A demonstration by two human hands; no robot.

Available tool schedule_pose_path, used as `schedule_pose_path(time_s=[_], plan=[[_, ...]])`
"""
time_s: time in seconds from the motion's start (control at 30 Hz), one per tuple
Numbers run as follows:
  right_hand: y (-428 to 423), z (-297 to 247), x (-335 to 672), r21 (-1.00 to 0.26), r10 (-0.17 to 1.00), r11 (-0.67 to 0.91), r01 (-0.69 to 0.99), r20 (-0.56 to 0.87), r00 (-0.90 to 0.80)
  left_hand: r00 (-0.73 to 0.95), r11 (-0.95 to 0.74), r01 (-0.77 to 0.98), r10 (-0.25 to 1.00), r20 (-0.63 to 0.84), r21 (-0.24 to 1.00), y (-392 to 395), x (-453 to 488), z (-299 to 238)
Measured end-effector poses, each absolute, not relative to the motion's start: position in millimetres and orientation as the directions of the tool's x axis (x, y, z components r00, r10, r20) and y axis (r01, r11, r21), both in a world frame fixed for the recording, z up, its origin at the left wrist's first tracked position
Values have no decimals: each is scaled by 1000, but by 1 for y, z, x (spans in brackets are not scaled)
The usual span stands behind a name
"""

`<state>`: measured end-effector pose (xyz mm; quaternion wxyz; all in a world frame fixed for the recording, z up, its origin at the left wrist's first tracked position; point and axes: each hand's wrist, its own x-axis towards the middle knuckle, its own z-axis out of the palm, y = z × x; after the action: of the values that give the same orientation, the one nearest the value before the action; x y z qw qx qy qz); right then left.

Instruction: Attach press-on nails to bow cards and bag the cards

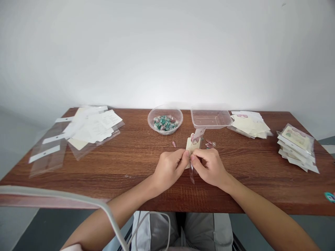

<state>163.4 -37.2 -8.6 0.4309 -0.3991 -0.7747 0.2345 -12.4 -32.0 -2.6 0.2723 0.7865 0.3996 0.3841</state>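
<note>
My left hand (170, 170) and my right hand (211, 168) meet over the table's middle, both with thumb and finger pinched. Between them is a cream card (190, 143) with a pink print near its top; the left fingers grip its lower left part, the right fingers its right side. A strip of clear plastic (192, 176) hangs below the fingertips, and a translucent flap (199, 134) rises above the card. What exactly sits under the fingertips is hidden. One small pink piece (174, 143) lies left of the card, and several small pink pieces (209, 143) lie to its right.
A round clear tub (151, 122) holds many green and pink pieces. Beside it is a clear rectangular tray (199, 121). White cards and clear sleeves (90, 127) spread at left; cream cards (251, 123) and a stack of filled packets (298, 146) stand right. A white cable (104, 205) crosses the lower left.
</note>
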Motion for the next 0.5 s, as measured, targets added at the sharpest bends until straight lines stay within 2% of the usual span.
schedule_pose_path(time_s=[0.5], plan=[[-30,-5,169,-804,867,489,339,404,-292,396,-622,430,781,482,655,-25,-17,-2]])
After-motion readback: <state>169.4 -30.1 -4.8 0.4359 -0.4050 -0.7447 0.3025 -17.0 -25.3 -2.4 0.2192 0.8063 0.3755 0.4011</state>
